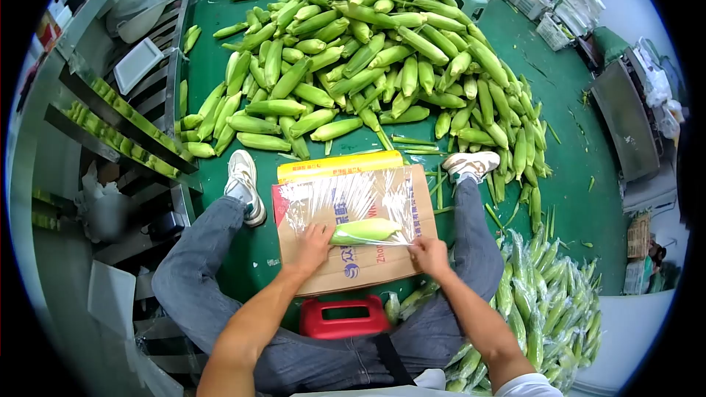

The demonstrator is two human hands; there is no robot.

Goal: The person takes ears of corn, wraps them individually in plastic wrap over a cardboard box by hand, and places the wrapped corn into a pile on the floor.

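Observation:
One green corn cob in its husk (364, 231) lies across a flat cardboard box (397, 265), with clear plastic film (353, 195) spread on the cardboard above and around it. My left hand (312, 248) is at the cob's left end, its fingers bent against that end. At the other side my right hand (429, 254) pinches the edge of the film just beyond the cob's right tip. Beneath the far edge of the cardboard shows a yellow box (338, 164).
A large heap of unwrapped corn (368, 51) covers the green floor (573, 132) ahead. Wrapped cobs (544, 301) are piled at the lower right. A red plastic stool (344, 317) stands between my legs. Metal racks (158, 73) line the left.

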